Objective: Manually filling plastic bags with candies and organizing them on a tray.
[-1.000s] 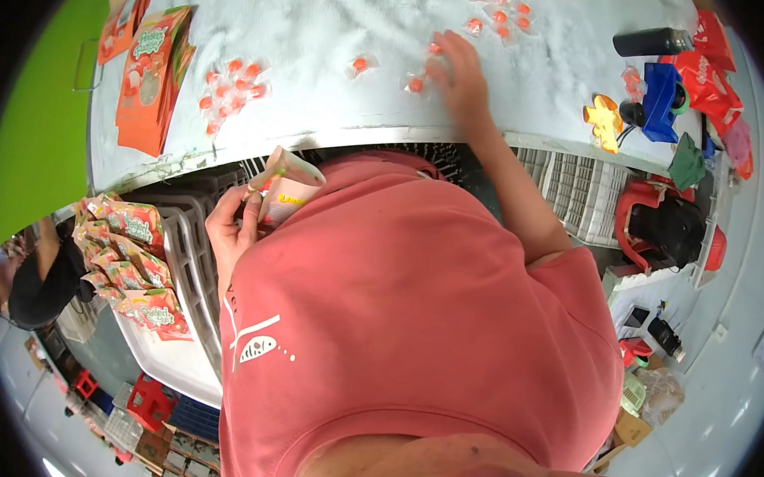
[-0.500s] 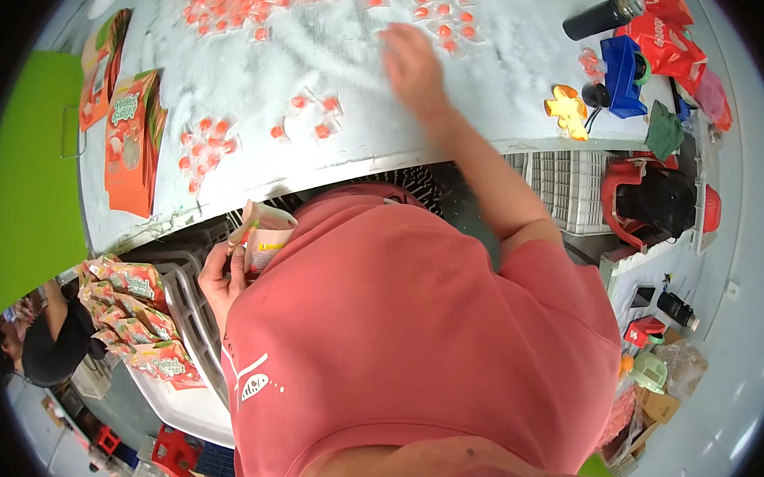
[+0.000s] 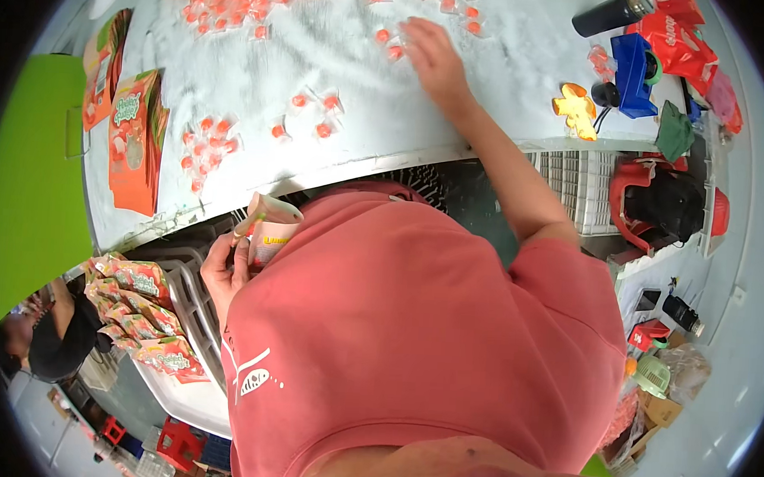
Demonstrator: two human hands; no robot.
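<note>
My left hand (image 3: 222, 269) grips an open paper pouch (image 3: 272, 234) low at the table's front edge, against my shirt. The pouch is pale with red and yellow print, its mouth facing up; its contents are hidden. Stretched out over the table, my right hand (image 3: 434, 62) has its fingers extended. Beside its fingertips lie two individually wrapped orange-red candies (image 3: 395, 53). Farther back spreads a large heap of the same candies (image 3: 239, 5). Nearer to me are a small group of candies (image 3: 325, 129) and a denser cluster of candies (image 3: 203, 150) to its left.
Flat pouch stacks (image 3: 133, 152) lie on the table's left. Filled pouches (image 3: 149, 317) stand in a tray (image 3: 175, 392) at lower left, near another person (image 3: 61, 343). On the right are a dark bottle (image 3: 611, 16), a blue tape dispenser (image 3: 634, 75) and a yellow object (image 3: 574, 110).
My right hand has moved to the right and slightly nearer me, and two candies now show by its fingertips. My left hand still holds the pouch in about the same place.
</note>
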